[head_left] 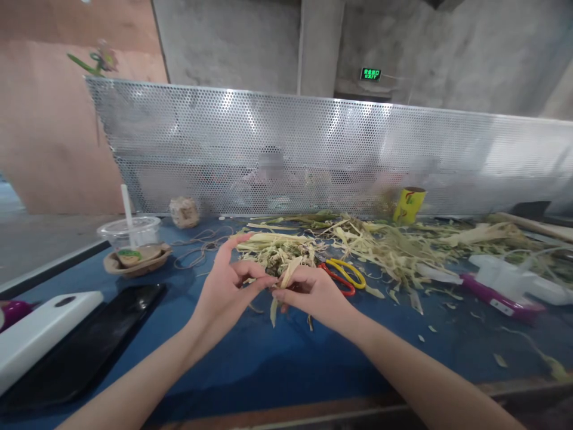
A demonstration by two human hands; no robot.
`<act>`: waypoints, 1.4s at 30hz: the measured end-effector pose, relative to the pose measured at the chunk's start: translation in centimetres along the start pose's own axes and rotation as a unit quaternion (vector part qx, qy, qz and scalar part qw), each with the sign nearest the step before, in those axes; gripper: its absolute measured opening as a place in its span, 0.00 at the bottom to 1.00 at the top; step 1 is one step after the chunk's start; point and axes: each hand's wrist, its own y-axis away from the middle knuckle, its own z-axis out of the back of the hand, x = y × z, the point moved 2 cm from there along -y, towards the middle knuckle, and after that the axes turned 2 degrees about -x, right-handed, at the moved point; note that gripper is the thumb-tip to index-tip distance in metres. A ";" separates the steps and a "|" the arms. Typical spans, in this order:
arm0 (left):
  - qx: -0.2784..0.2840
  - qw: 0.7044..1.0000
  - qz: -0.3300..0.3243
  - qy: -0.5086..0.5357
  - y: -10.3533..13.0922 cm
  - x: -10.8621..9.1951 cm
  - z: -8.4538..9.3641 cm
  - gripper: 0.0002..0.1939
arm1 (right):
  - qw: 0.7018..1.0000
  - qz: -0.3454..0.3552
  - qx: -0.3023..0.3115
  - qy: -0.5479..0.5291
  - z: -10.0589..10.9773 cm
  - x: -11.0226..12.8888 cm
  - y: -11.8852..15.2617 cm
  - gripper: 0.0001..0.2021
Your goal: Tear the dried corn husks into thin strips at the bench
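Note:
My left hand (226,283) and my right hand (319,294) meet at the middle of the table. Thumb and fingers of each are pinched together around a pale dried leaf strip (290,272); the left index finger is raised. Part of the strip is hidden by my fingers, and a leaf end (273,312) hangs below them. Just behind lies a bundle of dried plant stalks and leaves (273,246). Scissors (347,272) with red and yellow handles rest beside my right hand, their blades mostly covered.
A lidded plastic cup (129,230) with a straw stands at left, near a black phone-like slab (89,346) and a white box (49,337). Loose dried leaves (385,251), a yellow tube (408,206) and a purple power strip (496,298) occupy the right. A perforated metal screen (201,137) closes the back.

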 end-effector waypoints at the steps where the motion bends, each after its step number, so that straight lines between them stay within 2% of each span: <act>1: 0.001 1.000 0.006 0.016 -0.1 0.1 -0.1 0.38 | 1.000 -0.009 -0.001 -0.016 0.0 0.0 0.0 0.14; 5: 0.007 0.999 0.005 0.054 -0.2 0.2 -0.5 0.38 | 0.992 -0.054 -0.015 -0.112 0.4 -0.5 -0.5 0.16; 8: 0.025 0.996 0.036 0.076 -0.1 0.3 -0.8 0.43 | 0.987 -0.057 -0.033 -0.149 0.7 -0.9 -0.8 0.17; 11: 0.045 0.995 0.054 0.072 0.0 0.4 -0.9 0.48 | 0.989 -0.050 -0.037 -0.135 0.7 -0.9 -0.8 0.17; 19: 0.090 0.993 0.074 -0.015 0.0 1.2 -0.8 0.44 | 0.998 -0.014 -0.055 0.003 0.5 -1.2 -0.5 0.15; 24: 0.087 0.995 0.016 -0.045 0.3 1.3 -0.9 0.45 | 0.998 -0.006 -0.058 -0.004 0.3 -1.2 -0.6 0.13; 30: 0.100 0.994 0.048 -0.011 0.7 1.0 -1.3 0.45 | 0.995 -0.027 -0.092 -0.003 0.5 -1.0 -0.6 0.12; 35: 0.101 0.994 0.050 0.000 0.4 0.9 -0.8 0.45 | 0.998 -0.023 -0.047 -0.045 1.5 -0.7 -1.2 0.16; 39: 0.096 0.995 0.027 -0.024 0.3 0.9 -0.6 0.43 | 0.998 0.004 -0.061 0.003 2.0 -0.5 -1.1 0.13; 42: 0.081 0.996 0.007 -0.035 0.3 0.8 -0.8 0.45 | 0.998 0.017 -0.057 -0.022 1.7 -0.4 -0.8 0.09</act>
